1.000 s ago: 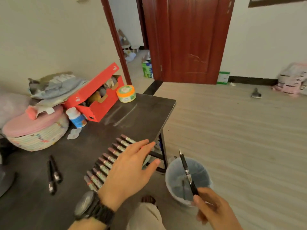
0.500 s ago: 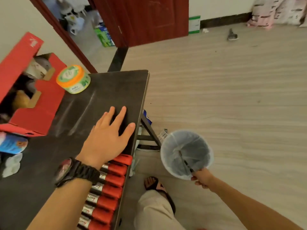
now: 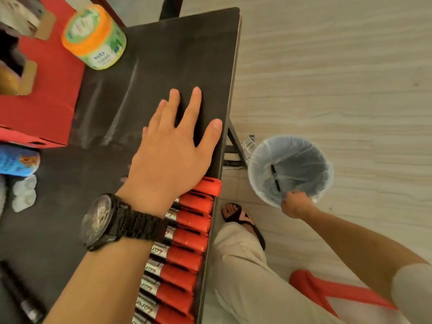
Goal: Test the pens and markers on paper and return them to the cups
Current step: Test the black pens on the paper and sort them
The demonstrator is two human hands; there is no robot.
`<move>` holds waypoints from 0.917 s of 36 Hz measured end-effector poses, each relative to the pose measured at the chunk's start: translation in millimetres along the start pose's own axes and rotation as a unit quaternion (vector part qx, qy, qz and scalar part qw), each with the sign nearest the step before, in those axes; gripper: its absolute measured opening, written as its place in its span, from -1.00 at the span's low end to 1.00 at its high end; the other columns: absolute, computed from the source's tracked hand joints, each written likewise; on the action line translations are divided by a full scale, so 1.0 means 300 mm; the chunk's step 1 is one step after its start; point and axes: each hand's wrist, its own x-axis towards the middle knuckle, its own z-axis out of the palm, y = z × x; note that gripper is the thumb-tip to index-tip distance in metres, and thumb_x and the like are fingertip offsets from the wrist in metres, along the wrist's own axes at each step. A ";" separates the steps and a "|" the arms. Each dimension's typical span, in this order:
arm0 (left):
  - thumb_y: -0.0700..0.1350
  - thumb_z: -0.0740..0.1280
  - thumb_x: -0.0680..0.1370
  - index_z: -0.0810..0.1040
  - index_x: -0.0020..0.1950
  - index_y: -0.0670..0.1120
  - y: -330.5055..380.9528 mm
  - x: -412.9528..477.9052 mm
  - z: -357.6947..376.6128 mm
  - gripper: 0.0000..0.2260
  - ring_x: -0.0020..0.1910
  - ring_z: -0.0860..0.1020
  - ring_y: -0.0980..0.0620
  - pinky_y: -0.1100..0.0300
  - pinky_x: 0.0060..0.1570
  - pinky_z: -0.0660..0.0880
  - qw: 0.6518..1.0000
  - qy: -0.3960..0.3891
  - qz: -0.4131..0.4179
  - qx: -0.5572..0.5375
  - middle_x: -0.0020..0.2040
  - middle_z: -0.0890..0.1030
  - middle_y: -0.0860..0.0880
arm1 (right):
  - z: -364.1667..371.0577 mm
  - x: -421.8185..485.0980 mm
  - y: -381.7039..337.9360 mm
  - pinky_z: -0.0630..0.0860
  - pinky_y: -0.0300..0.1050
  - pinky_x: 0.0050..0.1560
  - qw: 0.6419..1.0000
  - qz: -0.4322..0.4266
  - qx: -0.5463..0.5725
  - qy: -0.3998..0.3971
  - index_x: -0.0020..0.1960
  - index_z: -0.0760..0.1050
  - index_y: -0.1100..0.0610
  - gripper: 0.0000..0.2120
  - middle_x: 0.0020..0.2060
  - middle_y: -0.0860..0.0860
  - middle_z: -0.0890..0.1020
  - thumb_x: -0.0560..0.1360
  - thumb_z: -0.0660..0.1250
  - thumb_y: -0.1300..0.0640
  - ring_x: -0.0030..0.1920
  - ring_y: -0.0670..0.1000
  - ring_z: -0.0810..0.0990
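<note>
dark table point(image 3: 163, 54) — red-capped markers point(image 3: 187, 239), labels point(image 3: 161, 250) blurred

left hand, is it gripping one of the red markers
No, the left hand lies flat on the black table, fingers straight and spread, gripping nothing.

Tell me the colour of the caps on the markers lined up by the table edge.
The marker caps are red; the head view shows them best.
</note>
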 end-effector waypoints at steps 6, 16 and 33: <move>0.35 0.00 0.62 -0.05 0.62 0.28 0.002 -0.003 0.008 -0.41 0.63 -0.10 0.03 -0.16 0.55 0.00 1.000 -0.001 -0.004 -0.005 0.67 -0.06 0.05 | -0.026 -0.041 0.000 0.56 0.06 0.17 0.999 -0.036 -0.021 0.002 0.30 0.48 0.17 -0.66 0.21 0.20 0.61 0.65 0.08 0.08 0.17 0.21 0.60; 0.12 0.23 0.65 0.38 0.54 0.05 0.032 -0.110 -0.104 -0.54 0.57 0.18 -0.04 0.00 0.54 0.15 0.997 0.042 -0.014 -0.064 0.58 0.28 -0.05 | -0.218 -0.233 0.049 0.49 -0.06 0.12 0.988 -0.139 0.047 0.055 0.32 0.55 0.06 -0.69 0.20 0.11 0.67 0.63 0.19 0.08 0.17 0.20 0.61; 0.23 0.24 0.59 0.40 0.36 0.36 -0.218 -1.226 -0.062 -0.67 0.41 0.26 0.33 0.28 0.44 0.25 0.925 0.253 -0.228 -0.171 0.40 0.27 0.44 | -0.342 -1.214 -0.283 0.47 -0.53 -0.11 0.775 -0.490 0.344 0.202 -0.03 0.64 -0.04 -0.77 -0.12 -0.12 0.74 0.52 0.44 0.30 -0.12 -0.25 0.65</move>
